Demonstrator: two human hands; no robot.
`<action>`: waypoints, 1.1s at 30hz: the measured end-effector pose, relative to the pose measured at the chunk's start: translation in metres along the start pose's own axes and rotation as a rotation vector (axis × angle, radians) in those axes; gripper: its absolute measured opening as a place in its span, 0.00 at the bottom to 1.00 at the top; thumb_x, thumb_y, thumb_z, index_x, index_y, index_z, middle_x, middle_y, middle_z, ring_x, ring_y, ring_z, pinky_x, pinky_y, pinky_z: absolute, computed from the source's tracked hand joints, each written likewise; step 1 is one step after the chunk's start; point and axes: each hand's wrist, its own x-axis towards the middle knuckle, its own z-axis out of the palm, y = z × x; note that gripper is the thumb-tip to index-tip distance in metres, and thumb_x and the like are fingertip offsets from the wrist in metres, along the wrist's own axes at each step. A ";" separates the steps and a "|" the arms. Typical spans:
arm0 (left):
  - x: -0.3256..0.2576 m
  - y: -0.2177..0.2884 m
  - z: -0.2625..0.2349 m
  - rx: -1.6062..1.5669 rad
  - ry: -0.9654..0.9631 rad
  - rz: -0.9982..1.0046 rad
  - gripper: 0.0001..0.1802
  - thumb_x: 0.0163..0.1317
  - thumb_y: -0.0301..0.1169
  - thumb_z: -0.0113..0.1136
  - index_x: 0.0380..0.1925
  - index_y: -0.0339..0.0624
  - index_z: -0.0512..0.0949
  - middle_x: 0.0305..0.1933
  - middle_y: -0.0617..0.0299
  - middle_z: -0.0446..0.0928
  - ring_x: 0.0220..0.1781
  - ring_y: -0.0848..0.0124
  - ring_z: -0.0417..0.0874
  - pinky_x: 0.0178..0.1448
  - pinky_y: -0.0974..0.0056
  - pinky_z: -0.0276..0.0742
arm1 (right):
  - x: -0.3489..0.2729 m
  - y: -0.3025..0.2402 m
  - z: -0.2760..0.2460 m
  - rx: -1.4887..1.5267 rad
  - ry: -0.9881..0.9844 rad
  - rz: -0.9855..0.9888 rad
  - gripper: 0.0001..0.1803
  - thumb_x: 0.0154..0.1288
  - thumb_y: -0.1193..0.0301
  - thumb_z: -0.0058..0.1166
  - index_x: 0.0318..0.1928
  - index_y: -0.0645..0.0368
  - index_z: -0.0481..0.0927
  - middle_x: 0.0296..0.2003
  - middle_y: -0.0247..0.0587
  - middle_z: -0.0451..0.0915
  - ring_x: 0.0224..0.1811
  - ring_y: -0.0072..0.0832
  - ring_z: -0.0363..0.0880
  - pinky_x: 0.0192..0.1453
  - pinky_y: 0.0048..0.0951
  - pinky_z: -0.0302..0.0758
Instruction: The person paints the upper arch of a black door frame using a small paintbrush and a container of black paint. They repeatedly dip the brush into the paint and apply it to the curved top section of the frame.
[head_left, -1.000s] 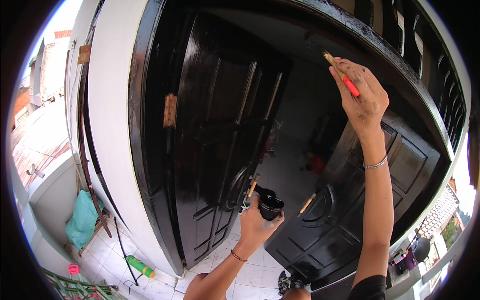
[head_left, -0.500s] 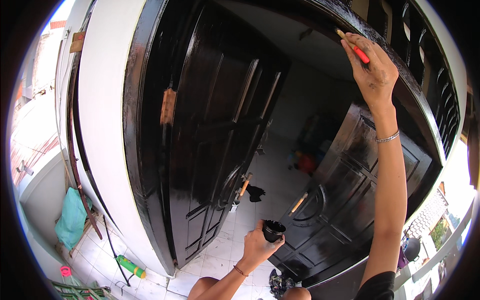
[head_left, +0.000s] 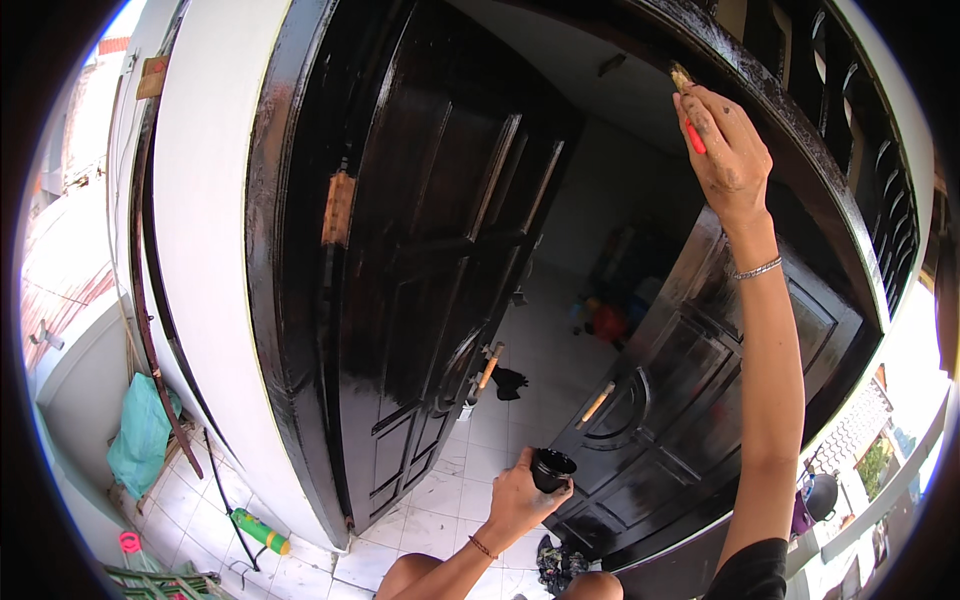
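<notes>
Raised overhead, my right hand [head_left: 732,160] grips a paintbrush [head_left: 696,136] with a red handle end. The bristles touch or nearly touch the underside of the dark door frame [head_left: 640,36]; the exact contact is too small to tell. Dark smudges mark the fingers. Lower down, my left hand [head_left: 522,498] is wrapped round a small black cup [head_left: 553,470], held upright with its dark, glossy inside showing. Behind the cup stand the two dark panelled door leaves, the left one [head_left: 440,230] and the right one [head_left: 680,400], both swung inward.
A white wall [head_left: 205,200] borders the frame on the left. A bare wood patch [head_left: 339,208] shows beside the left door. On the tiled floor lie a green bottle [head_left: 262,532] and a black cloth [head_left: 508,382]. A teal sack [head_left: 143,437] leans outside at left.
My right hand has shifted slightly left and down, and the brush has tipped more upright. My left hand and the cup have moved a little right and down.
</notes>
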 end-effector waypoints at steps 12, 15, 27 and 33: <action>-0.001 -0.001 -0.001 0.011 -0.016 -0.022 0.27 0.52 0.44 0.78 0.42 0.36 0.77 0.34 0.54 0.89 0.36 0.55 0.92 0.46 0.56 0.87 | -0.005 0.000 0.004 -0.077 -0.053 -0.138 0.16 0.56 0.80 0.69 0.44 0.55 0.82 0.44 0.36 0.84 0.45 0.33 0.87 0.42 0.29 0.87; -0.001 -0.002 -0.003 0.025 -0.007 -0.005 0.27 0.52 0.44 0.78 0.43 0.36 0.77 0.32 0.54 0.89 0.35 0.57 0.92 0.46 0.57 0.87 | -0.010 -0.015 0.001 -0.110 0.057 -0.166 0.18 0.53 0.80 0.72 0.44 0.55 0.81 0.43 0.34 0.83 0.43 0.32 0.87 0.42 0.28 0.87; -0.003 0.003 -0.007 -0.014 -0.051 -0.073 0.28 0.52 0.43 0.78 0.46 0.40 0.77 0.36 0.54 0.89 0.39 0.54 0.92 0.54 0.55 0.86 | -0.014 -0.016 0.006 -0.118 0.037 -0.166 0.18 0.53 0.80 0.69 0.44 0.52 0.81 0.42 0.34 0.82 0.43 0.32 0.86 0.41 0.29 0.87; -0.003 0.001 -0.001 0.012 -0.009 0.006 0.28 0.53 0.45 0.78 0.43 0.36 0.77 0.32 0.55 0.88 0.33 0.59 0.92 0.44 0.59 0.87 | -0.010 -0.007 0.018 -0.050 -0.167 -0.162 0.18 0.56 0.82 0.70 0.48 0.58 0.82 0.45 0.39 0.82 0.48 0.37 0.86 0.46 0.33 0.86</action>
